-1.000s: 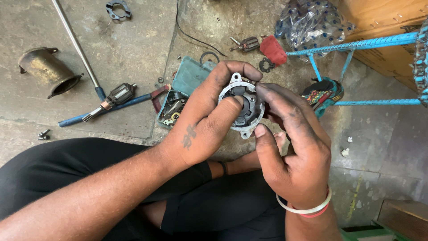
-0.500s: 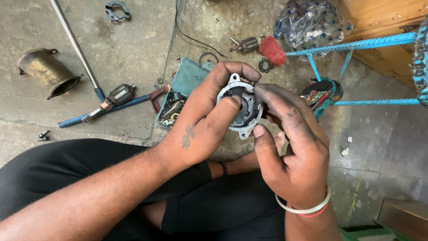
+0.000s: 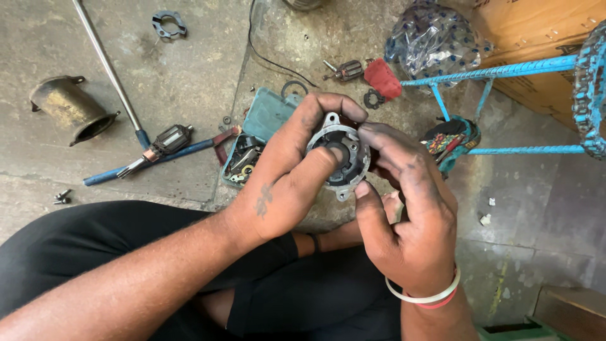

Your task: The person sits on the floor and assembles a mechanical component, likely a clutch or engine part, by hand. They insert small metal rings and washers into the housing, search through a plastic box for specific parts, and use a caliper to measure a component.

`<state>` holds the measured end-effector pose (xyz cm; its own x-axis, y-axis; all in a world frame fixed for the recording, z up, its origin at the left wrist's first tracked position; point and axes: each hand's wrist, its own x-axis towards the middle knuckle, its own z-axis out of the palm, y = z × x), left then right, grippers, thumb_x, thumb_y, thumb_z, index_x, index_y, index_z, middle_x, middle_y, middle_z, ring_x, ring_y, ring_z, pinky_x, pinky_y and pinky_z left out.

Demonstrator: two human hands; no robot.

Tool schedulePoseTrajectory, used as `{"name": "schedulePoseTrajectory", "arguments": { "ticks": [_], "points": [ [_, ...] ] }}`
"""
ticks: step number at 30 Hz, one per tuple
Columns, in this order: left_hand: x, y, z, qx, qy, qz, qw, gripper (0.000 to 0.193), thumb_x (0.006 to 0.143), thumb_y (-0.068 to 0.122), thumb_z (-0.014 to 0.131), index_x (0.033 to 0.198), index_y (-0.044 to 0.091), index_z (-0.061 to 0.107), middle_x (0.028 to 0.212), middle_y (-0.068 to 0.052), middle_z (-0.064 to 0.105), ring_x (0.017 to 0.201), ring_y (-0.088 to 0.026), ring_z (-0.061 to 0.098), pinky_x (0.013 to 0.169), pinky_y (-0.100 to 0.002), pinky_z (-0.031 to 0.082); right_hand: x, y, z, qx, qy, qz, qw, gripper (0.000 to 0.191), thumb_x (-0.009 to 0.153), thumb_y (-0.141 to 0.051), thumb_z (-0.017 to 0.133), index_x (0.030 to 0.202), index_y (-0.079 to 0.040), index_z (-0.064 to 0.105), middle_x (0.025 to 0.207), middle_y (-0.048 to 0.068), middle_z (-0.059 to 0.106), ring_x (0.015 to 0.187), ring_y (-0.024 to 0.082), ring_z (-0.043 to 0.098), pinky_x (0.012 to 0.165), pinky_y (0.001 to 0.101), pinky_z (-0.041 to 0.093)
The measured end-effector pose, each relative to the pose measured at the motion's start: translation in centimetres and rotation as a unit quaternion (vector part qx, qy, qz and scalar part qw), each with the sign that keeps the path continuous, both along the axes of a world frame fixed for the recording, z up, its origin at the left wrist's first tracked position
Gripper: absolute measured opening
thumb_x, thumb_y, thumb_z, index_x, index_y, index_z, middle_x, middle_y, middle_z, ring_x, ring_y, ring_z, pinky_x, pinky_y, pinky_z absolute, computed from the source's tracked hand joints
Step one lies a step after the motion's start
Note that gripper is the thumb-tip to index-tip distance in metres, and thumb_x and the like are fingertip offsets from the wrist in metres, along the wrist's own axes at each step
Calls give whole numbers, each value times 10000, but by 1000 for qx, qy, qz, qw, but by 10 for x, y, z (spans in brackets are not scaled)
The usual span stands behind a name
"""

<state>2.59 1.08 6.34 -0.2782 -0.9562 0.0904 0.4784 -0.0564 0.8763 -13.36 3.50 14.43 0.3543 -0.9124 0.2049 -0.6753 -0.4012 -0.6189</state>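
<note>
Both my hands hold a round grey metal motor end cover (image 3: 346, 158) with mounting ears, above my lap. My left hand (image 3: 290, 177) wraps its left side, the thumb pressed into its dark centre and the fingers curled over the top. My right hand (image 3: 410, 221) grips the right rim, its thumb at the lower ear. What lies behind the cover is hidden by my fingers.
On the concrete floor lie a teal tray of small parts (image 3: 252, 148), a motor armature (image 3: 169, 140) over a blue-handled tool (image 3: 151, 161), a long metal rod (image 3: 107, 69), a brass-coloured cylinder housing (image 3: 72, 107), a second small armature (image 3: 344, 69), a red cloth (image 3: 382, 79) and a blue metal frame (image 3: 505, 69).
My hands and the cover stay almost in place; my fingers shift only slightly on its rim.
</note>
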Motion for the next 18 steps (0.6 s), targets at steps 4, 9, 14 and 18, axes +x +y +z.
{"name": "schedulePoseTrajectory", "arguments": {
  "ticks": [4,9,14,18],
  "points": [
    [4,0,2,10,25,-13,1000,421,1031,253,414,1372,27,510,1308,-77,565,1246,-141,538,1109,-301,449,4,2,2,-20,9,-18,1000,322,999,35,623,1318,39,576,1456,217,571,1283,295,664,1069,344,578],
    [1,1,3,103,128,-35,986,495,1062,406,381,1368,41,516,1271,-79,547,1151,-158,566,1039,-331,485,6,6,7,-52,72,-12,996,319,985,1,596,1299,37,641,1512,254,500,1404,372,601,1184,427,489],
    [-6,0,-1,161,177,-53,970,476,1041,402,392,1349,59,512,1219,-74,547,1107,-167,570,1002,-349,503,7,5,4,-49,102,-6,994,371,966,-18,599,1329,53,634,1521,276,463,1450,393,520,1240,461,436],
    [-11,0,-6,158,201,-46,966,447,1062,372,412,1347,46,520,1207,-94,553,1139,-181,547,1047,-351,465,7,4,-1,-52,123,5,991,384,973,-35,632,1347,53,630,1576,267,450,1502,401,502,1274,467,422]
  ]
}}
